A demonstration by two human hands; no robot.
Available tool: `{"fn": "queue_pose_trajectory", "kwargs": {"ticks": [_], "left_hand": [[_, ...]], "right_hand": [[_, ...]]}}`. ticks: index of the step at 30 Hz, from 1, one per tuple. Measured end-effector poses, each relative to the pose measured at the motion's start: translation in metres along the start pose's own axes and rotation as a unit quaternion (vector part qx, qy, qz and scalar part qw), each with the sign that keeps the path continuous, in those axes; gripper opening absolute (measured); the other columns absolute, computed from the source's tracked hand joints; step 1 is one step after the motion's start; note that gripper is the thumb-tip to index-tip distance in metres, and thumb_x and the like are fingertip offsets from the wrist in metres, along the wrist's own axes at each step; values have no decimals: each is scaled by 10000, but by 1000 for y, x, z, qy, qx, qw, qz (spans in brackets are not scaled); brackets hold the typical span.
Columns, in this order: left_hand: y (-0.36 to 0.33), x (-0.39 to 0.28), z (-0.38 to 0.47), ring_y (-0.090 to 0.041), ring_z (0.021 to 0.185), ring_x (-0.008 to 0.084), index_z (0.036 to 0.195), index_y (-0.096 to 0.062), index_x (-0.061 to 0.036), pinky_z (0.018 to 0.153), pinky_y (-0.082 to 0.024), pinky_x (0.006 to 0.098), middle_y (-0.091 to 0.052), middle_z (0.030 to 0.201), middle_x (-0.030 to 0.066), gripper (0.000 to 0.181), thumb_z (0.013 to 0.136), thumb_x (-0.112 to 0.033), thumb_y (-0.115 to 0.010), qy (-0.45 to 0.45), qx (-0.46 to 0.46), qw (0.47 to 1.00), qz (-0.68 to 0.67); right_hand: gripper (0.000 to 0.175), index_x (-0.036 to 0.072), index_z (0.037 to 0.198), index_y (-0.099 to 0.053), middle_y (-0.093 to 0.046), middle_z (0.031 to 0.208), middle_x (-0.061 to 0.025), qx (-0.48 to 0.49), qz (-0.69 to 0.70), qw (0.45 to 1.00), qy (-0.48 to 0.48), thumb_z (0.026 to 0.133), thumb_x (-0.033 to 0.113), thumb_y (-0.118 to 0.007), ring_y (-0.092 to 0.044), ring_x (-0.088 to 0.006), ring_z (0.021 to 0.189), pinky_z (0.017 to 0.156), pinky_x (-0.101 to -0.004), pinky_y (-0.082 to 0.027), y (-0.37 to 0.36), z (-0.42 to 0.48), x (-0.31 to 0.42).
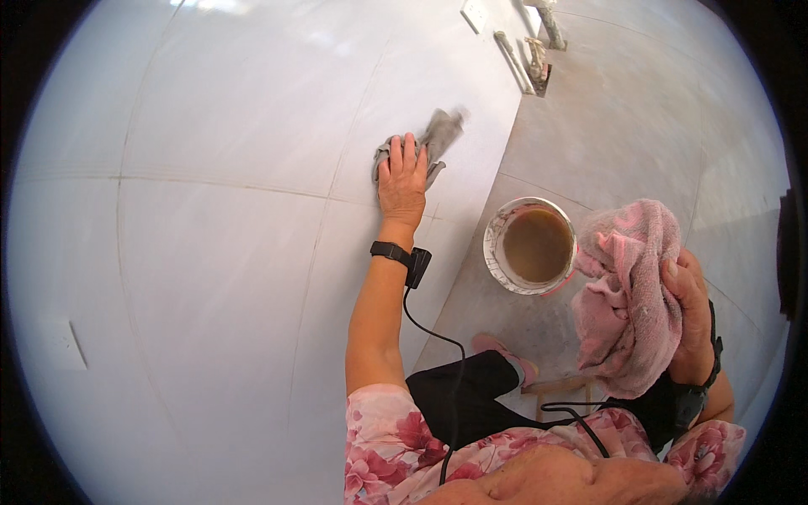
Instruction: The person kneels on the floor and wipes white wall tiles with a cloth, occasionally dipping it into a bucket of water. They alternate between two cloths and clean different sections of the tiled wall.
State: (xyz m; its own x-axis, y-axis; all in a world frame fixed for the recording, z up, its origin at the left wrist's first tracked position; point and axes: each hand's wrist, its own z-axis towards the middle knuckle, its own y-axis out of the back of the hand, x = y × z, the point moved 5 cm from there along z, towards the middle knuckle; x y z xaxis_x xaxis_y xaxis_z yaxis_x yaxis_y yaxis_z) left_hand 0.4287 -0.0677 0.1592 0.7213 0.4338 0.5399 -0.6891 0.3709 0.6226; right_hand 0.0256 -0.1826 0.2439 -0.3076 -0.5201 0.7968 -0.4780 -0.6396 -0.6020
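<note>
My left hand (402, 183) lies flat on a grey cloth (442, 129), pressing it against the white tiled wall (246, 265). One end of this cloth trails past my fingertips and looks blurred. On the other side, my right hand (691, 315) grips a bunched pink towel (631, 297) with grey smudges, held up off the floor. Between my hands stands a bucket (495, 252) with a stained white inner wall, holding murky brown water (536, 245). The towel is close to the bucket's right side in the picture.
Pipes (551, 28) rise near the wall by a cut-out hole (541, 79) in the grey tiled floor (625, 113). Two socket plates (473, 16) are on the wall. A wooden frame (562, 391) is partly visible below me. Black cables (463, 360) run from my wrist straps.
</note>
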Motion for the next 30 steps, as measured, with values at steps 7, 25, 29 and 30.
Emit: {"fn": "queue_pose_trajectory", "kwargs": {"ticks": [7, 25, 29, 30], "left_hand": [[-9, -27, -138, -411, 1439, 315, 1235, -650, -61, 1050, -408, 436, -498, 1494, 129, 347, 892, -79, -602, -159, 202, 965, -58], [112, 45, -115, -512, 1324, 262, 1141, -662, -175, 886, -429, 391, -563, 1406, 32, 236, 910, -174, -613, -77, 137, 985, 68], [104, 29, -124, -436, 1402, 258, 1325, -608, -163, 973, -411, 414, -494, 1499, 52, 422, 906, -109, -595, -87, 150, 984, 51], [112, 30, -121, -454, 1368, 265, 1313, -618, -156, 987, -415, 416, -511, 1460, 68, 426, 894, -80, -596, -83, 170, 982, 24]], "right_hand": [[657, -96, 1369, -504, -661, 1260, -226, 6, 10, 999, -31, 913, 354, -651, -688, -285, 1126, 984, -395, -568, -12, 5, 12], [651, -108, 1365, -501, -660, 1258, -231, 64, 15, 997, -44, 921, 341, -661, -695, -287, 1100, 973, -375, -568, -21, 15, 5], [619, -106, 1360, -504, -662, 1250, -228, 75, 27, 995, -55, 930, 317, -646, -699, -282, 1086, 971, -377, -569, -18, 14, 3], [581, -97, 1353, -513, -665, 1244, -223, 93, 42, 994, -29, 941, 297, -627, -695, -277, 1091, 974, -365, -563, -17, 13, 9]]}}
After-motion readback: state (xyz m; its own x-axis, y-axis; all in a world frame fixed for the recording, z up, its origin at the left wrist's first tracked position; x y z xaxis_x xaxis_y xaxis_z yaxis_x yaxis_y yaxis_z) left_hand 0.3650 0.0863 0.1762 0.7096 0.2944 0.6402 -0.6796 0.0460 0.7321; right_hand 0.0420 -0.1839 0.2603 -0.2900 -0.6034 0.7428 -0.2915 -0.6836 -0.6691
